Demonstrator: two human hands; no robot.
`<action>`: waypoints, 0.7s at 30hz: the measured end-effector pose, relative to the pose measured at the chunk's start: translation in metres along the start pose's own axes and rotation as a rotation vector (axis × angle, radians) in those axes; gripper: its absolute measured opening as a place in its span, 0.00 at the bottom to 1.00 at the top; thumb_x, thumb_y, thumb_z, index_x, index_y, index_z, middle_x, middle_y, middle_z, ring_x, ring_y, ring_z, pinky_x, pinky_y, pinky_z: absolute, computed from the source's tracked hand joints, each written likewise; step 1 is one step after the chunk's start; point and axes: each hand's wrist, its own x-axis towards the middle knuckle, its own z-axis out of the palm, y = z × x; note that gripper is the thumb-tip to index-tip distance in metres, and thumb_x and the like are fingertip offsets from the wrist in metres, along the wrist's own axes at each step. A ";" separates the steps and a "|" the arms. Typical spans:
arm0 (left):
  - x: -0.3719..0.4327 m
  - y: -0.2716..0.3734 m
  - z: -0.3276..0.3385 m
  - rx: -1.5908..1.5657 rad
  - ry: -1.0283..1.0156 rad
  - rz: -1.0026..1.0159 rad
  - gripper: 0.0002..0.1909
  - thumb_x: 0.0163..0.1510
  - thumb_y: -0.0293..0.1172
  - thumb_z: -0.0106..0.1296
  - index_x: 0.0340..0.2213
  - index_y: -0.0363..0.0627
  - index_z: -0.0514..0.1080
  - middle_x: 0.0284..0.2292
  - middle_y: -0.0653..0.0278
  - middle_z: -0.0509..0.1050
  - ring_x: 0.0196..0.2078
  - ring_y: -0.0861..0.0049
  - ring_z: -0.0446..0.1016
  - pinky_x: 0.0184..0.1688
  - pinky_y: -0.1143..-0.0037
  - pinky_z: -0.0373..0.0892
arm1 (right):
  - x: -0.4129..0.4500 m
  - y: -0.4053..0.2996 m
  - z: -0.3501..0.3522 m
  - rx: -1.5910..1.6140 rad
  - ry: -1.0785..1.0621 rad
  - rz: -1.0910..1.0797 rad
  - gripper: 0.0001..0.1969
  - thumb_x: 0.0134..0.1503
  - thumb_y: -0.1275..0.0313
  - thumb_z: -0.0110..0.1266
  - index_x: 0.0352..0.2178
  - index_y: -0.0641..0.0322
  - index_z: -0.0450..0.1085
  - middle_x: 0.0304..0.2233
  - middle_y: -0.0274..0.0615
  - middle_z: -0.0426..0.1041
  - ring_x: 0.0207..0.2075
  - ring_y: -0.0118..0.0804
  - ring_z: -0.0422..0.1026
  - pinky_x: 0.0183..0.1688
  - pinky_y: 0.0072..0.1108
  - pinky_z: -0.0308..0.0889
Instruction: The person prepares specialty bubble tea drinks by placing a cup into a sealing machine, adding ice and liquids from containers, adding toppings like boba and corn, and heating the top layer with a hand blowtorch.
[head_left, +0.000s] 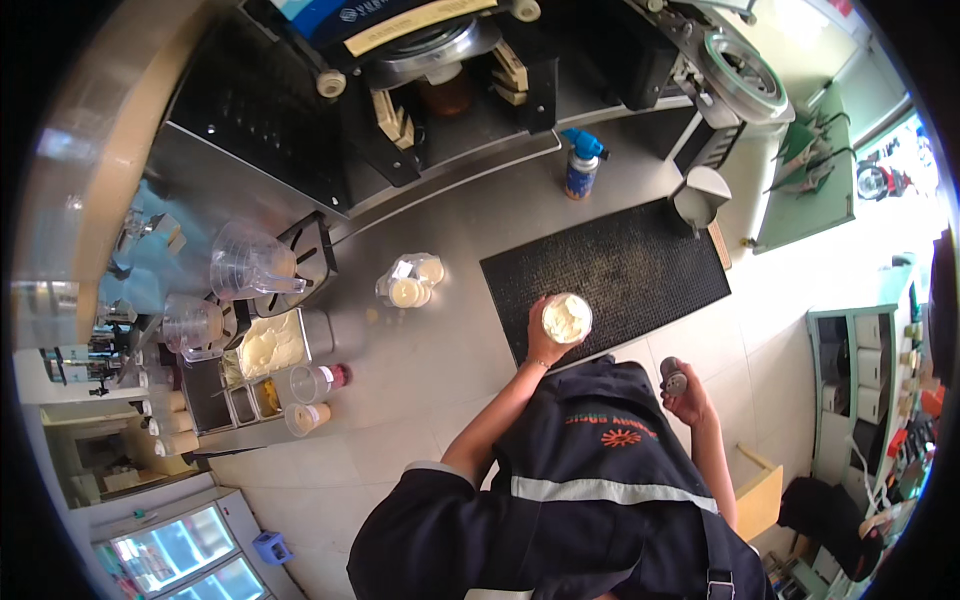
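Observation:
My left hand (545, 334) is wrapped around a clear cup (586, 300) filled to near the rim with a pale, whipped-cream-like topping (565, 319). The cup appears over the near edge of a black rubber bar mat (607, 262), which carries brownish powder. Out to the right, beyond the counter's front edge, my right hand (694, 405) grips a small shaker (674, 379) with a perforated metal top. The shaker is tilted, its holes facing the camera. What it contains is hidden.
A blue-capped spray can (581, 169) and a metal pitcher (697, 199) stand behind. Left on the steel counter (420, 345) are bagged small cups (409, 281), blender jugs (247, 262), a tub of cream (274, 343) and filled cups (307, 418). A large machine (450, 97) occupies the back.

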 end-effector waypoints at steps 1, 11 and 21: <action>0.002 -0.004 0.001 0.029 -0.033 0.016 0.43 0.32 0.51 0.73 0.48 0.45 0.68 0.46 0.60 0.72 0.53 0.63 0.67 0.59 0.66 0.61 | 0.003 -0.004 0.002 -0.010 -0.001 -0.020 0.22 0.56 0.47 0.53 0.34 0.57 0.69 0.22 0.39 0.72 0.20 0.33 0.71 0.21 0.19 0.66; 0.000 0.002 0.001 0.144 -0.130 -0.010 0.42 0.37 0.61 0.66 0.49 0.49 0.68 0.48 0.63 0.71 0.54 0.66 0.66 0.61 0.61 0.54 | -0.003 -0.029 0.049 0.140 -0.148 -0.107 0.19 0.60 0.52 0.50 0.36 0.58 0.69 0.25 0.43 0.73 0.26 0.37 0.72 0.27 0.20 0.69; -0.021 0.017 -0.079 0.029 -0.099 -0.109 0.55 0.33 0.51 0.71 0.59 0.43 0.57 0.56 0.51 0.64 0.59 0.54 0.61 0.61 0.54 0.53 | -0.017 -0.048 0.134 0.187 -0.266 -0.302 0.18 0.61 0.62 0.51 0.48 0.57 0.61 0.39 0.44 0.72 0.38 0.42 0.72 0.40 0.30 0.71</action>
